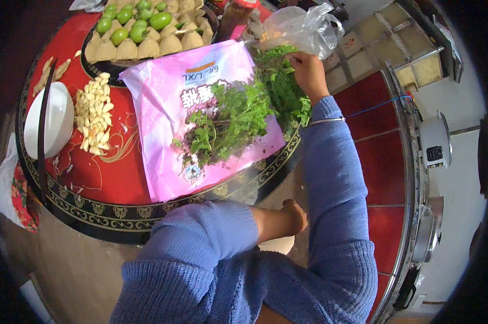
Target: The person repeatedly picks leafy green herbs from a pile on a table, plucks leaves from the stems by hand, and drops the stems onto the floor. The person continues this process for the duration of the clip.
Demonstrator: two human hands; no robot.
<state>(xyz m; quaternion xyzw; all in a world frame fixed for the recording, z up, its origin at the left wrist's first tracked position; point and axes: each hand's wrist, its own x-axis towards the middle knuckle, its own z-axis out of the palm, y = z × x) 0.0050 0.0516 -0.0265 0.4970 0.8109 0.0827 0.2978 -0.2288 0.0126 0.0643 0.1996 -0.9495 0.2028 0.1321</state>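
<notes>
My right hand [308,73] is at the far right edge of the round table, its bent fingertips at the upper end of a heap of leafy green herbs [282,87]; whether a stem is between them cannot be told. Below the table edge, my left hand [295,216] hangs near my body with curled fingers, and its grip is not clear. A second bunch of leafy herbs [231,121], with dark soil and roots, lies on a pink printed plastic bag [159,121] spread on the table.
Peeled garlic cloves [93,115] and a white bowl [49,121] stand on the left of the red table [82,178]. Green tomatoes [138,31] rest in an egg carton [150,48] behind. A clear plastic bag [308,28] and a red-lidded jar [235,16] are at the back right.
</notes>
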